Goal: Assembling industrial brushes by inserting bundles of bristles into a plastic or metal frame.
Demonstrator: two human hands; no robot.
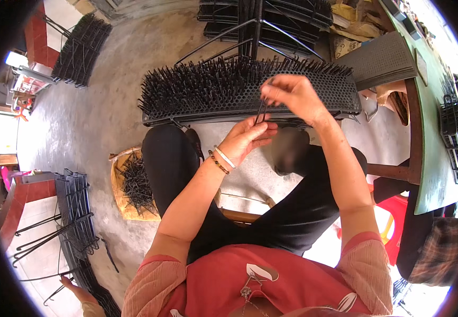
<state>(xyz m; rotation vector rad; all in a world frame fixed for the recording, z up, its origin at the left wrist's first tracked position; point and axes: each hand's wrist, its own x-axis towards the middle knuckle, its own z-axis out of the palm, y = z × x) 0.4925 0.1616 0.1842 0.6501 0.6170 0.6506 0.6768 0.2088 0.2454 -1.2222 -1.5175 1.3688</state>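
In front of my knees stands a long black perforated rack (pixel 324 87), its left and middle part packed with upright thin black rods (pixel 197 87). More bare holes show toward its right. Palm turned up near the rack's front edge, my left hand (pixel 245 140) pinches a few slim black rods (pixel 260 112) between thumb and fingers. Just above it, to the right, my right hand (pixel 295 98) has its thumb and fingertips closed at the upper ends of those rods. How many each hand holds is too small to tell.
An open yellow-lined box (pixel 123 208) of loose black rods sits on the floor by my left knee. Racks (pixel 81 50) stand at far left. Another person's hand (pixel 75 290) is at lower left. On the right is a green table (pixel 435 174) beside perforated plates (pixel 385 61).
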